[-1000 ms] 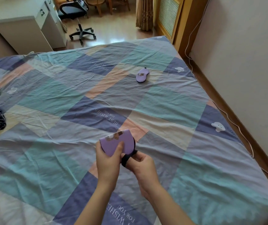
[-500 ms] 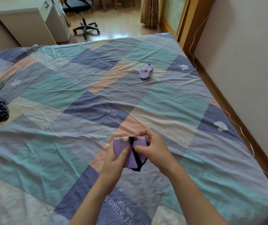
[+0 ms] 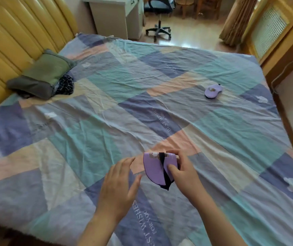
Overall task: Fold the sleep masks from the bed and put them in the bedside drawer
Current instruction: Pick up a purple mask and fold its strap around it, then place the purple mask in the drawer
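A folded purple sleep mask (image 3: 153, 168) with a black strap wrapped over it is held above the patchwork bedspread (image 3: 106, 103). My right hand (image 3: 183, 171) pinches it, thumb on the front over the strap and fingers behind its top edge. My left hand (image 3: 119, 178) hovers just left of the mask with fingers spread, apart from it. A second purple sleep mask (image 3: 213, 90) lies unfolded on the bed at the far right. No bedside drawer is in view.
A green pillow (image 3: 43, 75) and a dark checked cloth (image 3: 65, 84) lie by the yellow padded headboard (image 3: 14, 32) at the left. Beyond the bed stand a white desk (image 3: 113, 16) and an office chair (image 3: 158, 20). A wall runs along the right.
My left hand has let go of the folded mask and opened beside it; my right hand now holds it alone. My view has swung left, bringing the headboard and pillow into sight.
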